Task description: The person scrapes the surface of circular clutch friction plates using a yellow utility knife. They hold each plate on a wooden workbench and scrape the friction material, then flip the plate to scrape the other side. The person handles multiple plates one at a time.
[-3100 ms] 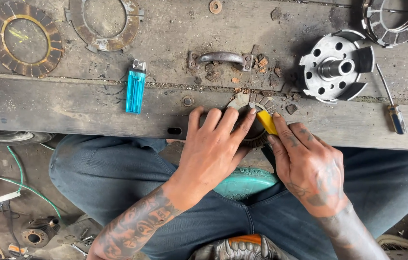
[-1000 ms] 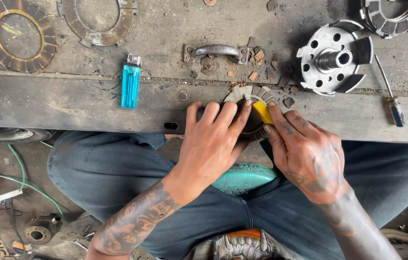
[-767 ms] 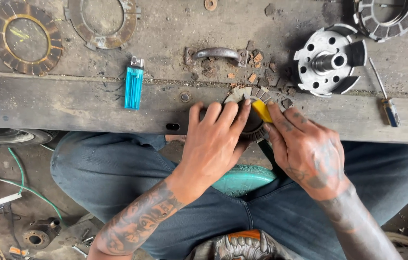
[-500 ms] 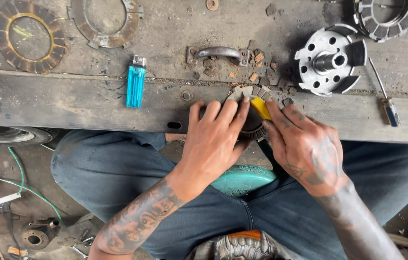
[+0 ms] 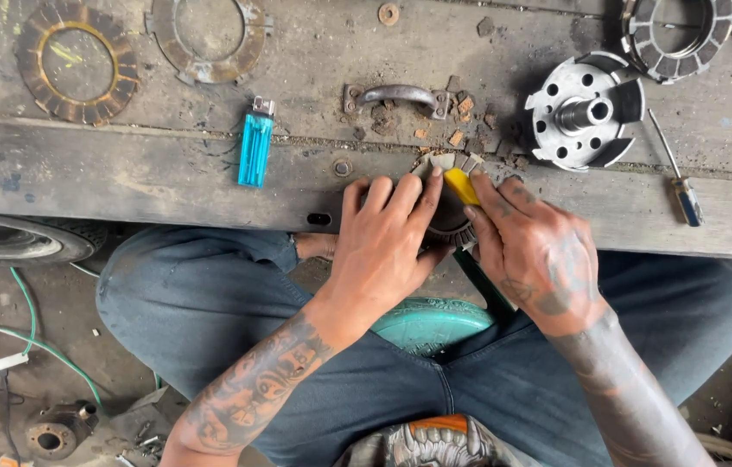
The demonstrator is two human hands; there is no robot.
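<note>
At the near edge of the worn table (image 5: 167, 173), the left hand (image 5: 383, 246) lies flat with its fingers stretched out and close together, pressing down on a round metal part (image 5: 451, 227) that sits at the table's edge; most of the part is hidden under the two hands. The right hand (image 5: 539, 251) is curled around a yellow-handled tool (image 5: 461, 186), gripping it with the fingers closed and the forefinger laid along it. The tool's long axis runs on a slant, its yellow end pointing far and left over the part, its dark end pointing near and right toward the person's lap. Small rusty chips (image 5: 461, 138) lie just beyond the hands. A blue lighter (image 5: 254, 149) lies to the left, well apart. A slotted metal hub (image 5: 582, 112) stands far right of the hands, with a small screwdriver (image 5: 677, 173) beside it.
</note>
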